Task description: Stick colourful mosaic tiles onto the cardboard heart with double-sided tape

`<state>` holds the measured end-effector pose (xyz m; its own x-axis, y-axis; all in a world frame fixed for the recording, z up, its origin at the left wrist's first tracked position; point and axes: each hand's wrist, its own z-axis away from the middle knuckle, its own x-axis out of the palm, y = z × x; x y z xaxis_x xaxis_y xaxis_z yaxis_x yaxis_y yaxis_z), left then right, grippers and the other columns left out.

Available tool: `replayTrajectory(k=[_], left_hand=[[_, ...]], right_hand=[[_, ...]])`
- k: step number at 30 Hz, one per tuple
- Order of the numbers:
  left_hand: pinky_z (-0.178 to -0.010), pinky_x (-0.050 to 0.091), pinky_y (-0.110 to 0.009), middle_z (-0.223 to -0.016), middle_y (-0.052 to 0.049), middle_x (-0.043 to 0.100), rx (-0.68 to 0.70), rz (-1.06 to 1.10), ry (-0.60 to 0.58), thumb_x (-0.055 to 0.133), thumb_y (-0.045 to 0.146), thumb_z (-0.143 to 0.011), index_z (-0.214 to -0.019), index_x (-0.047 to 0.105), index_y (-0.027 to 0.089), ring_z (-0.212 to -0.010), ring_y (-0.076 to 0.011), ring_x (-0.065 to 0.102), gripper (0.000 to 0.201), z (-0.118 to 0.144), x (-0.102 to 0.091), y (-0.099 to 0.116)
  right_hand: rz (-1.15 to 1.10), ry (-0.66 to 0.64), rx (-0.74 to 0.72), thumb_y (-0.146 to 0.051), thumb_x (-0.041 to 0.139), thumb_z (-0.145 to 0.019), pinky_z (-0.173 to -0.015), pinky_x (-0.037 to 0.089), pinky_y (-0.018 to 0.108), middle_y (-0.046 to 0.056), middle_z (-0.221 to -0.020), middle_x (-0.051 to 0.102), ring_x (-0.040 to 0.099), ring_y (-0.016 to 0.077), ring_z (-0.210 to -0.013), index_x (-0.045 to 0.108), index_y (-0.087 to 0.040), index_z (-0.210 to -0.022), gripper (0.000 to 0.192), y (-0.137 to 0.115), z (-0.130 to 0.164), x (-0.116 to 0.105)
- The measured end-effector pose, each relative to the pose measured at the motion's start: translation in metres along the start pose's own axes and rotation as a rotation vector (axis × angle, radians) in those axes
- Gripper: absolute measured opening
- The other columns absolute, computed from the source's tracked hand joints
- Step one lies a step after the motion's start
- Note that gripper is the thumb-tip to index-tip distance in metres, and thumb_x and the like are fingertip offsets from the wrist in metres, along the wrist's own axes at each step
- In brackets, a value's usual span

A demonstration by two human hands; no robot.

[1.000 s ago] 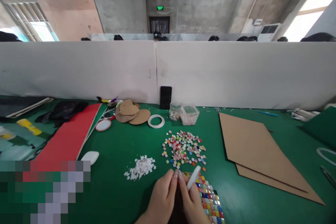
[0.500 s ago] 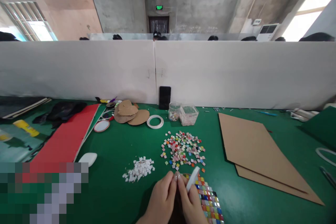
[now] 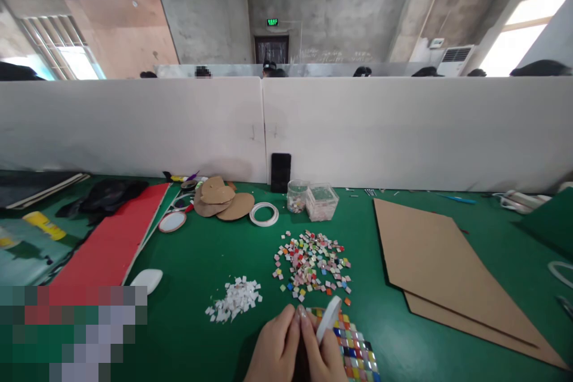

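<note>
My left hand [image 3: 274, 343] and my right hand [image 3: 321, 346] meet at the bottom centre, thumbs and fingertips pinched together. Whatever sits between the fingertips is too small and covered to make out. A roll of white tape [image 3: 329, 317], seen nearly edge-on, is tucked in the fingers of my right hand. Beneath and right of that hand lies a board covered in colourful mosaic tiles [image 3: 358, 349], partly hidden by it. Beyond my hands spreads a pile of loose coloured tiles [image 3: 311, 262]. Small white paper squares [image 3: 236, 298] are heaped to the left.
Brown cardboard sheets [image 3: 430, 250] lie at right. Toward the back stand a clear cup [image 3: 297, 197], a clear box [image 3: 322, 202] and a black phone [image 3: 280, 172] against the white partition [image 3: 179, 125]. A white ring [image 3: 264, 215], cardboard discs [image 3: 237, 206] and a red board [image 3: 111, 233] lie left.
The view has tipped up slightly, so everything appears a little lower. My hands keep the same pinch, and the white tape stays in my right hand.
</note>
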<state>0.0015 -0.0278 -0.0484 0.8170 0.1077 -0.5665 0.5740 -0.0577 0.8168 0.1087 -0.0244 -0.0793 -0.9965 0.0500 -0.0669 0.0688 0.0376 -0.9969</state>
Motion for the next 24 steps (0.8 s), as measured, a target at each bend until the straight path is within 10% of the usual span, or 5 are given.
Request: replayTrajectory(k=[11,17,24], left_hand=[[-0.057,0.044,-0.021,-0.065,-0.005,0.063,-0.001,0.012,0.010,0.030,0.038,-0.088,-0.073,0.055,0.021,-0.060,-0.0165,0.059,0.034,0.001,-0.002,0.008],[-0.081,0.046,-0.026,-0.100,-0.011,0.066,-0.115,0.074,0.125,0.037,0.037,-0.086,-0.096,0.060,0.018,-0.091,-0.0204,0.060,0.032,0.010,0.004,0.005],[-0.068,0.046,-0.022,-0.077,-0.005,0.064,-0.034,0.127,-0.044,0.032,0.038,-0.088,-0.083,0.055,0.020,-0.073,-0.0159,0.058,0.030,0.005,-0.004,0.012]], right_hand=[[-0.056,0.027,0.098,-0.061,0.054,-0.070,-0.085,0.047,0.030,0.007,-0.097,0.068,0.059,0.0249,-0.098,0.070,-0.020,-0.094,0.050,-0.004,0.000,0.004],[-0.087,-0.011,0.087,-0.062,0.056,-0.068,-0.086,0.047,0.029,0.006,-0.101,0.067,0.057,0.0255,-0.102,0.069,-0.021,-0.098,0.052,-0.002,0.004,-0.001],[-0.066,-0.033,0.271,-0.057,0.060,-0.067,-0.090,0.045,0.029,0.004,-0.103,0.068,0.055,0.0254,-0.107,0.069,-0.021,-0.091,0.044,-0.010,-0.003,-0.005]])
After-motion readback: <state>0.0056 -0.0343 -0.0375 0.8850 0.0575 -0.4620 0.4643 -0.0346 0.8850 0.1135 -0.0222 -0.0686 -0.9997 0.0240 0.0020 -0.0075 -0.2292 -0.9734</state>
